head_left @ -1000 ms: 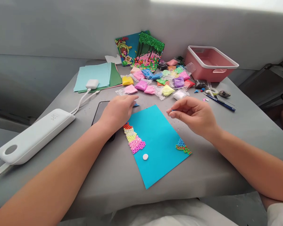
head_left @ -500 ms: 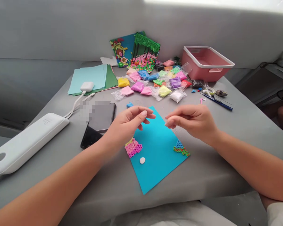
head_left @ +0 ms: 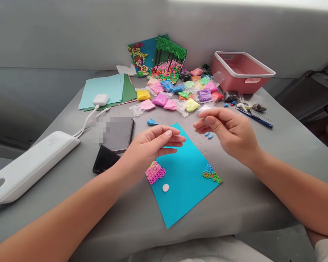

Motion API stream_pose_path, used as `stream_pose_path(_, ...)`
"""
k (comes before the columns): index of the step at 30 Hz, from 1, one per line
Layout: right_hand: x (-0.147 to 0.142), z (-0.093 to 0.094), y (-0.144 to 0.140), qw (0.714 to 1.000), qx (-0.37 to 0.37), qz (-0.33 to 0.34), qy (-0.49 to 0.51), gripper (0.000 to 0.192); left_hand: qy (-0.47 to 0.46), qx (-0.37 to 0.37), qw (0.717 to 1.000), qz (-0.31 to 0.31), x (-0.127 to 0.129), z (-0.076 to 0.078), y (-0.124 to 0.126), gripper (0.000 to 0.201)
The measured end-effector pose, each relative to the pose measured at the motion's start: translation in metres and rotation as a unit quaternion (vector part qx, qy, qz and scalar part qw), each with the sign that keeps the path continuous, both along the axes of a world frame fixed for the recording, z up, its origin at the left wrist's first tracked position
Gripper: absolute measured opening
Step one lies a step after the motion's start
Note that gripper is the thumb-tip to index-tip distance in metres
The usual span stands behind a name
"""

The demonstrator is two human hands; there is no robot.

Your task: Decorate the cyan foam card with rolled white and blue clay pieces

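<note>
A blue sheet of card (head_left: 184,185) lies aslant on the table. Pink, purple and yellow clay rings (head_left: 155,173) cover its left corner; blue, green and red rings (head_left: 211,174) cover the right one. A white clay disc (head_left: 165,187) rests near the left edge. My left hand (head_left: 160,143) hovers over the card's far part, fingers loosely stretched, nothing in them. Right of it, my right hand (head_left: 225,129) is raised with thumb and forefinger pinched on what looks like a tiny bit of blue clay. Two small blue clay pieces (head_left: 209,135) lie beneath it.
Behind the card are a blue clay lump (head_left: 152,122) and several bags of coloured clay (head_left: 160,99). A pink basket (head_left: 243,72) stands back right, near a blue pen (head_left: 255,118). Left are a phone (head_left: 120,134), a white power bank (head_left: 34,165) and paper sheets (head_left: 102,89).
My right hand has moved up and to the right, uncovering the two blue clay pieces. The fingers of my left hand have straightened a little. The view has shifted slightly.
</note>
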State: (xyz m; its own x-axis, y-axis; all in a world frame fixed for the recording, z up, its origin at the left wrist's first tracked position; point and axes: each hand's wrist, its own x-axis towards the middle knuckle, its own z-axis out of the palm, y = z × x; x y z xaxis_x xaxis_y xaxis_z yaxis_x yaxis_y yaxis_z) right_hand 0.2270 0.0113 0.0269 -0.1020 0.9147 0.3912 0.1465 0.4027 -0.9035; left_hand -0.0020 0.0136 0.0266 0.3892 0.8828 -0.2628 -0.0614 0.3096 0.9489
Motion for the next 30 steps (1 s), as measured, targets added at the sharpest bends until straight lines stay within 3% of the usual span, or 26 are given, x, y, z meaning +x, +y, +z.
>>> stream_pose_path(8,0.0,-0.003,-0.001,1.0,-0.012,0.016,-0.018,0.012,-0.041,-0.012,0.999,-0.016,0.001,-0.003,-0.001,0.022)
stream_pose_path(11,0.0,-0.002,-0.003,0.999,-0.023,0.032,-0.03,0.019,-0.046,-0.018,0.999,-0.016,0.001,-0.004,-0.001,0.022)
stream_pose_path(15,0.001,-0.002,-0.004,0.998,-0.002,0.01,-0.062,0.009,-0.042,-0.024,0.999,-0.015,0.0,-0.004,-0.002,0.021)
stream_pose_path(21,-0.001,-0.004,-0.006,0.994,0.006,0.048,-0.093,0.013,-0.048,-0.04,0.998,-0.012,0.002,-0.003,-0.002,0.022)
stream_pose_path(24,-0.002,-0.004,-0.009,0.99,0.054,0.023,-0.126,0.006,-0.059,-0.057,0.996,-0.016,0.004,-0.001,-0.003,0.022)
stream_pose_path(30,-0.003,-0.004,-0.011,0.965,0.193,0.046,-0.17,0.016,-0.075,-0.081,0.994,-0.021,0.007,0.003,-0.009,0.024)
